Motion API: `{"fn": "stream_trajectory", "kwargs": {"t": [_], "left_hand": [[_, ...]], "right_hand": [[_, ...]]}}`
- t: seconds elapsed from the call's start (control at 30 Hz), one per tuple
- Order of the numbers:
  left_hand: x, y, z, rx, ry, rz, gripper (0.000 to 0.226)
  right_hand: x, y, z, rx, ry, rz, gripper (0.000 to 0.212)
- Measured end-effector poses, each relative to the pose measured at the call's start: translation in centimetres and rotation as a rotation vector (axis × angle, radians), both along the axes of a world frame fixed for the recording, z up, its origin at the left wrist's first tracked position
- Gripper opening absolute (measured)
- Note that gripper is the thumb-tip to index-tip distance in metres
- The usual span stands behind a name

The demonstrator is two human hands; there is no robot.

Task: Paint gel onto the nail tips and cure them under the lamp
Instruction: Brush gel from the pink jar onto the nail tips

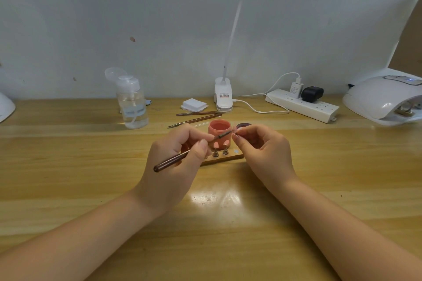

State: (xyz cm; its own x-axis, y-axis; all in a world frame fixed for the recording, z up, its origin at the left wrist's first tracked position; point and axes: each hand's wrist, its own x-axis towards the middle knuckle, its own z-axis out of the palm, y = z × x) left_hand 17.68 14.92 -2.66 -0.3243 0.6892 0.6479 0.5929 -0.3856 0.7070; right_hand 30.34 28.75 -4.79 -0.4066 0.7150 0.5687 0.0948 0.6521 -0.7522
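Observation:
My left hand grips a dark brown brush, whose tip points right toward my other hand. My right hand pinches a small nail tip between thumb and fingers at the brush tip. Just behind both hands stands an open pink gel pot, its dark lid lying to its right. Under the hands lies a wooden nail-tip stand with pink tips on small metal posts. The white curing lamp sits at the far right.
A clear pump bottle stands at the back left. Two spare brushes, a stack of white pads, a clip desk lamp and a power strip with cables line the back of the wooden table.

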Motion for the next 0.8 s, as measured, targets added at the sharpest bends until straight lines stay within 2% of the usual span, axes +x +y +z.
{"fn": "stream_trajectory", "kwargs": {"t": [0.17, 0.27, 0.4, 0.57, 0.7, 0.8], "left_hand": [[0.3, 0.0, 0.1, -0.036, 0.01, -0.012, 0.013], [0.3, -0.2, 0.8, -0.013, -0.067, -0.026, 0.017], [-0.4, 1.7, 3.0, -0.061, -0.171, 0.138, 0.016], [-2.5, 6.1, 6.0, -0.429, -0.045, 0.345, 0.02], [-3.4, 9.3, 7.2, -0.676, -0.194, 0.3, 0.018], [-3.5, 10.4, 6.7, -0.867, -0.201, 0.237, 0.014]], "right_hand": [[0.0, -0.1, 0.1, 0.005, 0.004, -0.004, 0.017], [-0.1, 0.0, 0.1, -0.015, 0.011, -0.013, 0.014], [-0.2, 0.1, 0.0, -0.038, 0.03, -0.008, 0.01], [-0.3, 0.2, -0.1, -0.072, 0.05, -0.007, 0.009], [-0.3, 0.1, 0.0, -0.082, 0.064, -0.008, 0.009], [-0.3, 0.2, 0.0, -0.092, 0.085, -0.018, 0.008]]}}
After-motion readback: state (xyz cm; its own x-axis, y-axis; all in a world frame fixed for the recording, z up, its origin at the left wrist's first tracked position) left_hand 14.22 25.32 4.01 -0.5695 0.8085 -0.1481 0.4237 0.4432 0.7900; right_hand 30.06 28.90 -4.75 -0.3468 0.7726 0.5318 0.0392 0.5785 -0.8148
